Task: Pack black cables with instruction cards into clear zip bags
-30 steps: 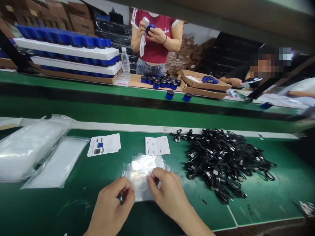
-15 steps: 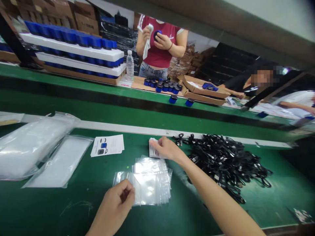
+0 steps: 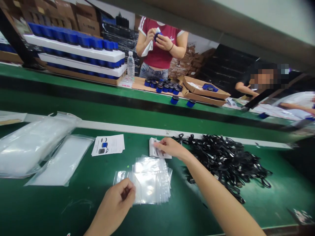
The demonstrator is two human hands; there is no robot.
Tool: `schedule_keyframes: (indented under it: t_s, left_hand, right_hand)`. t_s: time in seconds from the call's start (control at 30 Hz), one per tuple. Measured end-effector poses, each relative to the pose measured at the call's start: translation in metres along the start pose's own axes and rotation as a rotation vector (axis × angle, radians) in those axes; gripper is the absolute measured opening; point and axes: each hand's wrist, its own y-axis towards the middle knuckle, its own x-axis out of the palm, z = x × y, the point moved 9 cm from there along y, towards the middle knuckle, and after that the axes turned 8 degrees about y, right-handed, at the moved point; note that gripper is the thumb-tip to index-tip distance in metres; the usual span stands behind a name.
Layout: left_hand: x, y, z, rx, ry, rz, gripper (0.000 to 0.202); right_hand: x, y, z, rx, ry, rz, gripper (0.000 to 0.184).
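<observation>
1. While I watch this feed from a distance, the left hand sits curled at the edge of the clear zip bags, at their 8 o'clock; it looks pinched, but I cannot tell whether it grasps a bag.
2. At 12 o'clock from those bags, the right hand rests its fingertips on a stack of printed cards; I cannot tell whether it has clenched them.
3. A pile of black cables lies at the right hand's 4 o'clock, and printed leaflets at its 9 o'clock.
4. I judge the step in hand to be gathering these items for bagging; the next move calls for a firm pinch on 1 card.
</observation>
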Motion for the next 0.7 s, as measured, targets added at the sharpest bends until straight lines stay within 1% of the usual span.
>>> schedule_keyframes:
  t_s: [0.1,0.2,0.23,0.3,0.37,0.43,0.53,0.6,0.7]
  left_hand:
    - [-0.003,0.001,0.001,-0.014,-0.117,0.034,0.03]
    - [-0.017,0.003,-0.002,-0.101,-0.299,0.172,0.031]
    - [-0.023,0.003,-0.003,-0.132,-0.353,0.231,0.031]
    - [-0.031,0.005,-0.002,-0.166,-0.434,0.305,0.032]
    - [-0.036,0.007,0.002,-0.164,-0.471,0.343,0.033]
    - [-0.042,0.008,0.007,-0.127,-0.435,0.403,0.032]
    - [-0.054,0.002,0.019,-0.053,-0.251,0.553,0.028]
    - [-0.058,-0.003,0.025,-0.026,-0.157,0.639,0.025]
    - [-0.062,-0.009,0.03,-0.016,-0.116,0.724,0.024]
  right_hand:
    - [-0.01,-0.013,-0.003,-0.042,0.036,0.08,0.031]
    - [-0.016,-0.047,-0.019,-0.12,0.032,0.21,0.027]
    - [-0.012,-0.062,-0.028,-0.159,0.031,0.227,0.027]
    - [0.004,-0.09,-0.046,-0.243,0.036,0.198,0.027]
    - [0.025,-0.116,-0.068,-0.4,0.025,0.145,0.024]
    - [0.042,-0.132,-0.079,-0.485,0.04,0.112,0.018]
    - [0.057,-0.137,-0.082,-0.505,0.077,0.087,0.015]
    - [0.061,-0.135,-0.081,-0.49,0.103,0.087,0.016]
    - [0.061,-0.135,-0.08,-0.484,0.171,0.147,0.019]
